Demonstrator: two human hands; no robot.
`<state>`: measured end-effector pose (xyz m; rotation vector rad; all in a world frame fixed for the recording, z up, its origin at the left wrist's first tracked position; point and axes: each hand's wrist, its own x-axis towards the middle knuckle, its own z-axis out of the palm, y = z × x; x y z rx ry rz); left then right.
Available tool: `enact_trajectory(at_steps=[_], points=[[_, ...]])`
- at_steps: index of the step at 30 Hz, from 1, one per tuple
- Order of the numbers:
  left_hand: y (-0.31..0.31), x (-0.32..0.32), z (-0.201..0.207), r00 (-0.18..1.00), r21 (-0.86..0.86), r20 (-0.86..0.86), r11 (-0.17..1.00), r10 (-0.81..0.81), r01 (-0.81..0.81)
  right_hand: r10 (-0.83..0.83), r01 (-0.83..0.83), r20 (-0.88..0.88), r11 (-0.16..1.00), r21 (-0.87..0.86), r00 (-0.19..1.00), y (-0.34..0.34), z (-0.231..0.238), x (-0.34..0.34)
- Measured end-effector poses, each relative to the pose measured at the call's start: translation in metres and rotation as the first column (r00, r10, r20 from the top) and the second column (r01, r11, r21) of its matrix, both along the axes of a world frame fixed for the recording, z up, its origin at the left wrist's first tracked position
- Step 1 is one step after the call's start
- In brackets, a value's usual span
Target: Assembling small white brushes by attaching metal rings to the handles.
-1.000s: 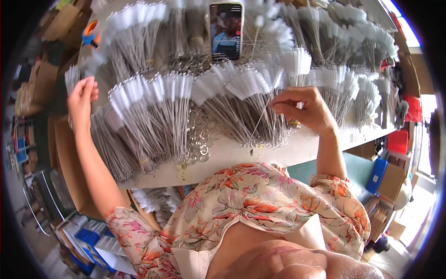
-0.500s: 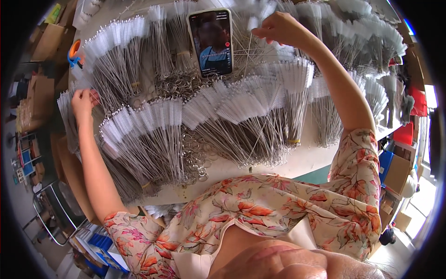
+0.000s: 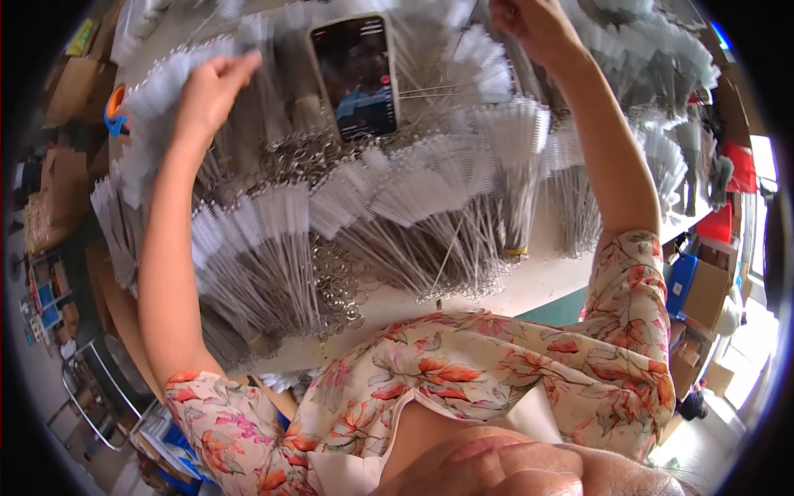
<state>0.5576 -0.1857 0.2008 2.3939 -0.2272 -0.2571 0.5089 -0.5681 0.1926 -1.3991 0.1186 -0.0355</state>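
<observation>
My left hand (image 3: 211, 95) is over the far-left bundles of wire-handled bottle brushes (image 3: 178, 70). Its fingers are drawn together, pointing right toward the phone (image 3: 356, 78); motion smears them and hides anything between them. My right hand (image 3: 529, 29) is at the far edge of the view, above more white-bristled brushes (image 3: 480, 66). Its fingers are curled closed, and I cannot make out what they hold. Between the hands, the phone with a lit screen leans among the brushes. Several thin wire stems (image 3: 438, 91) lie crosswise to its right.
Nearer me, rows of brushes (image 3: 256, 223) fan across the pale table (image 3: 397, 302). Small metal rings (image 3: 339, 281) lie heaped among them. Orange-handled scissors (image 3: 116, 103) rest at the left edge. Cardboard boxes (image 3: 707, 298) and red items (image 3: 740, 174) stand to the right.
My left hand has moved up and right from the left-edge brushes to the far-left bundles. My right hand has shifted farther away and slightly right. The whole view has shifted a little.
</observation>
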Motion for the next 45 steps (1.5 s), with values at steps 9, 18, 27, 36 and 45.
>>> enact_trajectory(at_steps=[9,18,27,36,45], points=[[-0.002,0.008,-0.046,0.977,0.308,0.174,0.949,-0.122,0.063,-0.004,0.3,0.323,0.384,-0.873,0.946,-0.085,-0.024,-0.013],[0.028,0.02,-0.055,0.996,-0.016,0.092,1.0,-0.004,0.005,-0.238,-0.035,-0.07,0.148,-0.988,0.969,-0.045,-0.035,-0.005],[0.005,0.001,-0.03,0.998,0.055,-0.017,0.997,0.062,-0.061,-0.32,-0.056,-0.113,0.182,-0.982,0.941,-0.054,-0.032,-0.007],[0.021,-0.046,0.067,0.977,-0.519,0.127,0.851,0.17,-0.08,-0.383,0.577,0.432,0.497,-0.649,0.816,-0.119,0.047,-0.05],[0.055,-0.137,0.083,0.956,-0.584,-0.028,0.771,0.292,-0.253,-0.693,0.224,0.091,0.103,-0.969,0.715,-0.219,0.0,-0.084]])
